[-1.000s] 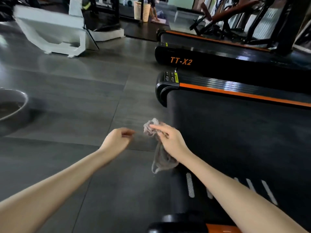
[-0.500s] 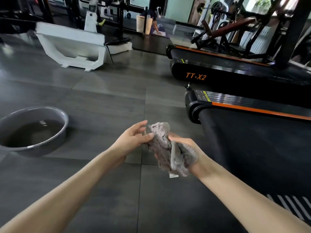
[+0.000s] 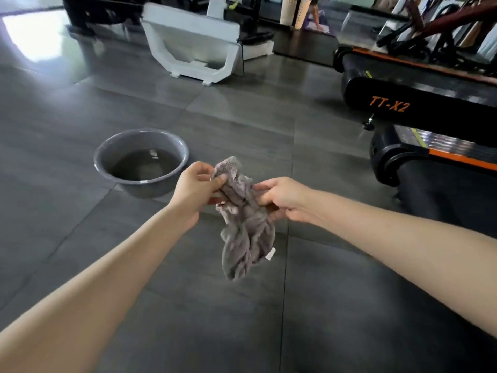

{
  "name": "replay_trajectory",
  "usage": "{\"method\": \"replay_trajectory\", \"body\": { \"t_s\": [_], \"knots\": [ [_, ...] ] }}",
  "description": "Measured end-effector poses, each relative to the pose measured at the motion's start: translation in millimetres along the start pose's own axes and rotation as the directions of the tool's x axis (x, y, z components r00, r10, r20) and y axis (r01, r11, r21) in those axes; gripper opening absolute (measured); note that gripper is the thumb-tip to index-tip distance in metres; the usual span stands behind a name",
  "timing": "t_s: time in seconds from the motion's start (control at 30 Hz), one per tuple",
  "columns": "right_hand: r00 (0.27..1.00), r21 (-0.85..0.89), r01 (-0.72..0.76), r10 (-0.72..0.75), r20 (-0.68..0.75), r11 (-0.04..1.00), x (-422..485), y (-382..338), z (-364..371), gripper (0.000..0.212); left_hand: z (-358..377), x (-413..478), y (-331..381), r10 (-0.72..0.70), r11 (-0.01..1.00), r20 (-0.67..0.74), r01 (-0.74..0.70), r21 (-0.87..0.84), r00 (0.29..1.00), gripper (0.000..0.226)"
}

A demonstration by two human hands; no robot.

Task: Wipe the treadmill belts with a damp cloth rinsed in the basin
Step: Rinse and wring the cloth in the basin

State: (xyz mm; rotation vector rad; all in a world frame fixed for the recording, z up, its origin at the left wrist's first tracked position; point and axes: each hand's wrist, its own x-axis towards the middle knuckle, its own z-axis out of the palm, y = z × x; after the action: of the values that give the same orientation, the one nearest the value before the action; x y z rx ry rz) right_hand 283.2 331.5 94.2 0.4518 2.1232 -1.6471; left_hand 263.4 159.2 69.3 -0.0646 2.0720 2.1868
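Grey floor tiles point(image 3: 188, 313) fill the bottom of the view, and two bare forearms reach forward over them from the lower corners. Between the hands, in mid-air above the floor, hangs a crumpled grey cloth point(image 3: 246, 232) with a small white tag at its lower right edge. The left hand point(image 3: 195, 189) pinches the cloth's upper corner between thumb and curled fingers. The right hand point(image 3: 285, 200) grips the bunched middle of the cloth from the other side, fingers closed round the fabric. The two hands are close together, with the cloth's lower part dangling loose beneath them.

Just beyond the left hand, a round grey basin point(image 3: 142, 188) stands on the floor, partly filled with dark, murky water. The cloth is near the basin but apart from it, to its right.

To the right, the rear end of a black treadmill point(image 3: 390, 160) with an orange side stripe shows its dark belt point(image 3: 457, 200), well apart from the cloth. Behind it is a second black treadmill point(image 3: 430, 103) lettered "TT-X2" in orange.

Farther back, near the top centre, a white machine frame point(image 3: 193, 47) rests on the floor. Past that stand two tall beige bins point(image 3: 293, 9) and, at the top right, a jumble of dark gym equipment point(image 3: 430, 36), too blurred to tell apart.
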Motion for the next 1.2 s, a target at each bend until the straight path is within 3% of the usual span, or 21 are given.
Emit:
{"method": "replay_trajectory", "body": {
  "t_s": [0.17, 0.27, 0.37, 0.47, 0.57, 0.63, 0.83, 0.93, 1.2],
  "knots": [
    [0.991, -0.199, 0.135, -0.13, 0.034, 0.971, 37.2, -43.3, 56.3, 0.033, -60.3, 3.7, 24.1, -0.005, 0.992, -0.2, 0.03, 0.122, 0.98, 0.027],
    [0.954, -0.302, 0.298, -0.294, 0.06, 0.905, 70.0, -72.5, 92.4, 0.03, -94.2, 6.7, 35.4, -0.047, 0.993, -0.309, 0.077, 0.087, 0.95, 0.028],
    [0.85, -0.466, 0.475, -0.526, 0.026, 0.746, 104.7, -108.9, 115.9, 0.033, -113.1, 24.4, 49.4, -0.047, 0.996, -0.389, 0.075, 0.057, 0.92, 0.027],
    [0.739, -0.432, 0.601, -0.674, -0.022, 0.673, 142.2, -140.2, 124.3, 0.034, -125.3, 50.5, 72.3, -0.013, 0.987, -0.438, 0.083, 0.14, 0.899, 0.017],
    [0.802, -0.239, 0.592, -0.591, 0.084, 0.77, 184.7, -145.5, 128.4, 0.041, -144.9, 74.2, 86.9, -0.005, 0.958, -0.505, 0.149, 0.244, 0.863, 0.038],
    [0.865, -0.284, 0.502, -0.475, 0.163, 0.817, 214.6, -137.1, 131.2, 0.044, -159.7, 88.0, 89.4, -0.028, 0.939, -0.543, 0.207, 0.273, 0.839, 0.039],
    [0.912, -0.547, 0.409, -0.319, 0.256, 0.731, 258.6, -117.5, 130.6, 0.033, -176.6, 118.2, 75.4, -0.139, 0.883, -0.591, 0.37, 0.289, 0.795, 0.031],
    [0.915, -0.597, 0.403, -0.29, 0.281, 0.694, 262.8, -106.7, 129.0, 0.033, -175.4, 125.3, 68.0, -0.192, 0.822, -0.591, 0.457, 0.339, 0.784, 0.028],
    [0.914, -0.701, 0.405, -0.27, 0.302, 0.587, 317.5, -96.7, 172.4, 0.033, -196.7, 175.9, 37.6, -0.183, 0.618, -0.482, 0.482, 0.621, 0.857, 0.031]
  ]
}}
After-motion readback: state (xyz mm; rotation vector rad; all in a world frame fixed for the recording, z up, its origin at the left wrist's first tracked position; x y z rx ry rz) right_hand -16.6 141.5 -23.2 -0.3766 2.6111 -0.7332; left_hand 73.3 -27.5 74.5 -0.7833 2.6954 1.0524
